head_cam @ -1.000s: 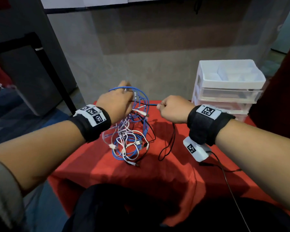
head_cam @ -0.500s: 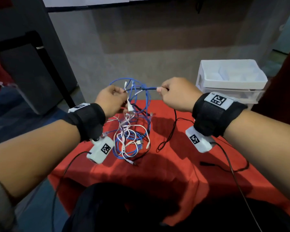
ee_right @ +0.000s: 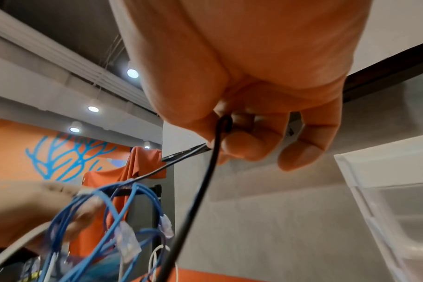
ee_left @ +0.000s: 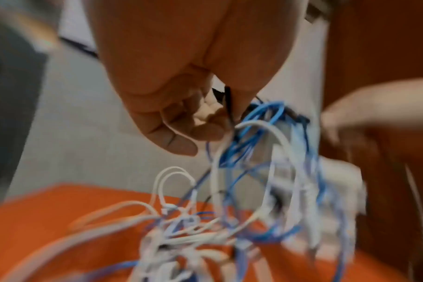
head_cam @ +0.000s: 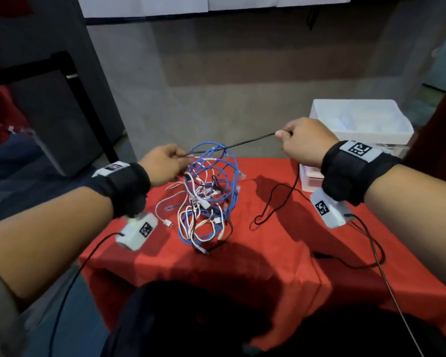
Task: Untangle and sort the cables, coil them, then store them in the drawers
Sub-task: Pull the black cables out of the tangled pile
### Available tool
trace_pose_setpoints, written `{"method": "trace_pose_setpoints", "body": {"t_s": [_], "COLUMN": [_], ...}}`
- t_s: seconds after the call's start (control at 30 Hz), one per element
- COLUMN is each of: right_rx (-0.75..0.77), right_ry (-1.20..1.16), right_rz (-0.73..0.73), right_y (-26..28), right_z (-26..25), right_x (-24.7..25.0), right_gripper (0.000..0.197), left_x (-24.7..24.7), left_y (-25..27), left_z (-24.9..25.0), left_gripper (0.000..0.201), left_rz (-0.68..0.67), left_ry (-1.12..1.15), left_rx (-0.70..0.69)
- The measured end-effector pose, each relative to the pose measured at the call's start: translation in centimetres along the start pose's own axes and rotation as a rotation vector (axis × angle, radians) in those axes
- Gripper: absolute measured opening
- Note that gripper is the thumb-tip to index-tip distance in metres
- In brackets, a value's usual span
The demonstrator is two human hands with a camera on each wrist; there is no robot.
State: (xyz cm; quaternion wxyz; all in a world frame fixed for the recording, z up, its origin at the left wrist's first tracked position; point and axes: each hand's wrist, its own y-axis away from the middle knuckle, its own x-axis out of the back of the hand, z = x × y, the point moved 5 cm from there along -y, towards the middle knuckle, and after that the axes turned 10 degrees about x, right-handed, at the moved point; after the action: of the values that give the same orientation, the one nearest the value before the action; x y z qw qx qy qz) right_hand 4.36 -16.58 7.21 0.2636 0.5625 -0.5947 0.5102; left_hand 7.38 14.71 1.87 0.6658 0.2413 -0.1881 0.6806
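Fingers, right hand: curled round thin black round cable, pinched between thumb and forefinger; seen from the right wrist camera looping over the forefinger and dropping away below.
Fingers, left hand: closed in a pinch at the top of the knotted bundle of blue, white and black cables; black strand seen between thumb and fingers in the left wrist view; which other strands are caught there, cannot tell through blur.
Black cable, taut stretch: runs straight from left pinch up and rightward to right pinch, passing through the upper blue loops.
Black cable, slack stretch: hangs from right hand down to red cloth-covered table, lying in loose curves to the right of the bundle.
Bundle position: lifted at its top, lower loops resting on the cloth, between the two hands and nearer the left.
Long axis for the pull: along the taut line, low-left to high-right, away from the bundle.
Nearer hand: left to the knot, right to the free length.
White plastic drawer unit: far right of table, just behind right hand; drawers appear closed.
Step judged: freeing the black cable; coiling and storing not yet begun.
Risk judged: blue loops riding along with the pull and tightening.
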Motion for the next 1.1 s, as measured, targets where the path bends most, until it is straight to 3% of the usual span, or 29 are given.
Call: {"method": "trace_pose_setpoints", "body": {"t_s": [0.07, 0.13, 0.3, 0.37, 0.43, 0.57, 0.67, 0.77, 0.87, 0.97, 1.03, 1.1], "right_rx": [-0.017, -0.036, -0.090, -0.091, -0.105, -0.113, -0.108, -0.114, -0.114, -0.110, -0.127, -0.139], "right_ry": [0.011, 0.025, 0.028, 0.031, 0.014, -0.020, -0.028, -0.057, -0.115, -0.143, -0.154, -0.170], "right_rz": [-0.052, -0.067, -0.016, 0.008, 0.029, 0.036, 0.035, 0.042, 0.075, 0.135, 0.164, 0.196], "right_y": [0.3, 0.5, 0.6, 0.6, 0.6, 0.8, 0.8, 0.8, 0.8, 0.7, 0.7, 0.9], "right_z": [0.5, 0.9, 1.7, 1.8, 2.0, 2.3, 2.3, 3.0, 4.0, 4.5, 5.0, 5.5], "right_x": [-1.0, -1.6, -0.8, -0.5, -0.4, -0.7, -1.3, -1.4, -0.7, -0.1, 0.4, 1.2], "right_gripper": [0.035, 0.038, 0.040, 0.041, 0.041, 0.041, 0.042, 0.043, 0.040, 0.037, 0.035, 0.036], "left_x": [-0.1, 0.3, 2.3, 2.4, 2.1, -0.2, -2.1, -3.0, -3.1, -2.7, -2.2, -1.7], "left_y": [0.2, -0.1, 0.8, 1.3, 1.1, 0.9, 1.1, 1.1, 0.2, -0.5, -0.9, -1.0], "left_z": [0.3, 1.1, 4.0, 4.1, 3.3, 1.4, 1.1, 0.8, 0.3, -0.7, -0.8, -0.8], "left_gripper": [0.008, 0.009, 0.034, 0.042, 0.047, 0.053, 0.064, 0.072, 0.082, 0.091, 0.079, 0.043], "left_rz": [-0.064, -0.059, 0.201, 0.228, 0.189, -0.124, -0.268, -0.288, -0.304, -0.208, -0.134, -0.113], "left_ry": [0.273, 0.260, -0.405, -0.548, -0.583, -0.535, -0.412, -0.351, -0.447, -0.497, -0.545, -0.474], "left_rx": [0.135, 0.139, -0.124, -0.146, -0.095, 0.036, 0.110, 0.157, 0.087, 0.178, 0.140, 0.074]}}
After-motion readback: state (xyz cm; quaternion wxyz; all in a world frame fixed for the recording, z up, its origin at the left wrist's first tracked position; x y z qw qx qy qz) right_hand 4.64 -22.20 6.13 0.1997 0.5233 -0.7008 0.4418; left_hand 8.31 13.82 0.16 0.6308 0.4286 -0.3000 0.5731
